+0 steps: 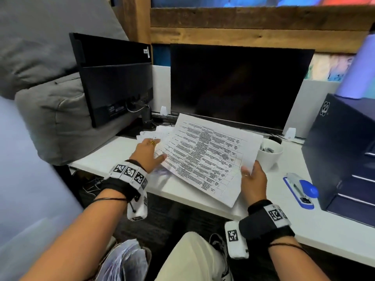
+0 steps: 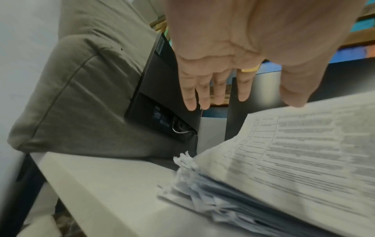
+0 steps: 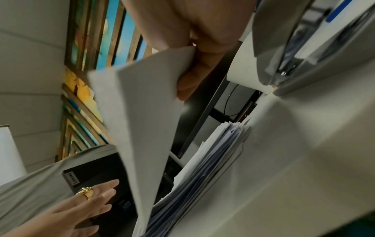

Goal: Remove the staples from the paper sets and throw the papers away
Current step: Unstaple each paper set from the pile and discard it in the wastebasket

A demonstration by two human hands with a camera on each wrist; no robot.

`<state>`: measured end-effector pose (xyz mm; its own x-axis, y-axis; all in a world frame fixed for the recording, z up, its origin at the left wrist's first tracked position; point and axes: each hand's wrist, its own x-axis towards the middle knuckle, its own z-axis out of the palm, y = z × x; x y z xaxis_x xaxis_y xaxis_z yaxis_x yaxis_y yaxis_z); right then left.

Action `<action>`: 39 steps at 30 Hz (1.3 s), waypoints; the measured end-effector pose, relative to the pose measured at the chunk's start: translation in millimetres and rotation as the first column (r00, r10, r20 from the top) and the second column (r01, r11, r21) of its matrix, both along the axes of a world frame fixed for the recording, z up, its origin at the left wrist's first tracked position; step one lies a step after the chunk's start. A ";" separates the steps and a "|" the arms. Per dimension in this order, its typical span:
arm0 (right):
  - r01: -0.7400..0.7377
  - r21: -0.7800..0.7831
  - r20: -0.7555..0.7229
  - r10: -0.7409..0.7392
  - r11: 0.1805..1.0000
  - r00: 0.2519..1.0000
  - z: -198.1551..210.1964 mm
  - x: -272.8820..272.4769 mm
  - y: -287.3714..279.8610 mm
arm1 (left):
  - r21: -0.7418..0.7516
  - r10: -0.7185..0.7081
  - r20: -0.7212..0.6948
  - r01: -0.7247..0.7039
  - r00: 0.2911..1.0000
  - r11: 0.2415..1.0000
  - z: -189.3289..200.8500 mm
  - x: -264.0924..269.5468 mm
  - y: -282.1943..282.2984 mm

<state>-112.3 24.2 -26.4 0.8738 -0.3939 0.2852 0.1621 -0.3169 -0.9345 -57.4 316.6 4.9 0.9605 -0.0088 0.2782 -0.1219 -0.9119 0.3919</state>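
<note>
Knees and both forearms fill the near foreground, wrist bands on show, and just past them the right hand (image 1: 252, 180) has a paper set (image 1: 207, 157) pinched at its near right corner, thumb on top, fingers underneath. That set is lifted off the desk (image 1: 113, 151), tilted, with its printed table facing up. Left hand (image 1: 149, 154) is spread, fingers straight, gripping nothing; its thumb touches the set's left edge, and the wrist view shows the fingertips hanging free in the air above the desk. Below the raised set sits the paper stack (image 2: 213, 197), ragged edges fanned out, at the middle of the desk in front of the monitor (image 1: 239, 86).

Over by the right edge, a blue stapler (image 1: 302, 187) lies near the front, with a white mug (image 1: 269, 157) just behind the lifted set's right corner. I can't find a staple in any view, too small or hidden.

Now the risks, as I read them. One-corner grip on a floppy set: sheets could sag, twist or tear at the staple if it's pulled hard. That raised right corner sits very close to the mug, so a swing could knock it. And the loose stack below could slide towards the front edge if the left hand brushes it.
</note>
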 end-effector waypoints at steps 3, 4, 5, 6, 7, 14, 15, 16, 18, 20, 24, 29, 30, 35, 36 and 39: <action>-0.114 0.066 0.021 0.113 0.991 0.993 1.7 -14.6 -2.1 | 0.135 0.095 -0.050 -0.087 0.994 0.987 7.6 1.1 5.8; -0.147 0.080 0.020 0.145 0.986 0.989 1.0 -19.5 -1.8 | 0.135 0.113 -0.073 -0.102 0.991 0.986 7.7 -0.1 7.8; -0.181 0.106 0.016 0.180 0.978 0.983 -1.3 -24.2 -2.4 | 0.095 0.123 -0.095 -0.114 0.988 0.989 4.3 -0.2 10.7; -0.217 0.140 0.015 0.217 0.966 0.976 -4.6 -28.5 -2.1 | 0.022 0.121 -0.110 -0.119 0.987 0.993 -0.2 0.0 13.9; -0.241 0.170 0.007 0.243 0.956 0.970 -9.7 -32.1 -2.5 | -0.085 0.097 -0.113 -0.107 0.989 0.991 -5.5 0.1 17.4; -0.284 0.057 -0.027 0.286 0.957 0.958 -40.1 -48.9 -5.8 | -0.620 -0.061 -0.162 -0.054 0.985 0.782 -46.2 -7.4 32.9; -0.286 0.033 -0.051 0.287 0.958 0.957 -41.1 -49.6 -6.1 | -0.607 -0.024 -0.155 -0.076 0.988 0.791 -49.4 -9.2 36.2; -0.281 -0.016 -0.083 0.279 0.960 0.957 -41.9 -49.2 -6.0 | -0.585 0.023 -0.137 -0.100 0.990 0.805 -53.0 -10.2 40.5; -0.210 -0.227 -0.149 0.179 0.951 0.973 -43.6 -47.6 -7.6 | -0.576 0.094 -0.080 -0.123 0.992 0.808 -59.9 -13.4 46.5; -0.061 -0.457 -0.128 0.002 0.887 0.992 -42.6 -45.4 -11.3 | -0.594 0.140 -0.018 -0.123 0.990 0.795 -61.6 -21.3 45.6; 0.271 -0.483 0.100 -0.255 0.833 0.962 -30.6 -38.7 -24.7 | -0.633 0.115 0.087 -0.035 0.990 0.774 -49.9 -41.7 40.2; 0.362 -0.508 0.135 -0.343 0.782 0.930 -13.1 -18.4 -42.1 | -0.645 0.115 0.131 -0.004 0.985 0.764 -32.2 -53.9 33.1; 0.337 -0.559 0.111 -0.335 0.757 0.936 -9.5 -12.0 -45.8 | -0.619 0.099 0.144 0.011 0.985 0.785 -28.3 -55.0 29.5; -0.269 -0.797 -0.493 -0.326 0.540 0.806 -2.0 11.4 -57.9 | -0.530 0.036 0.155 0.052 0.987 0.847 -20.1 -56.3 11.7; -0.325 -0.784 -0.537 -0.315 0.528 0.783 -2.0 12.3 -56.7 | -0.525 0.030 0.159 0.059 0.987 0.849 -18.8 -57.2 8.3; -0.320 -0.774 -0.543 -0.313 0.546 0.779 1.8 10.2 -51.2 | -0.485 0.010 0.206 0.094 0.978 0.870 -12.0 -61.9 1.3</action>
<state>-102.1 -27.1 -24.6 0.9608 -0.2665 -0.0768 -0.2753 -0.9501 -0.1468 -119.3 317.9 -7.2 0.8878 0.1389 0.4387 -0.2767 -0.6006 0.7501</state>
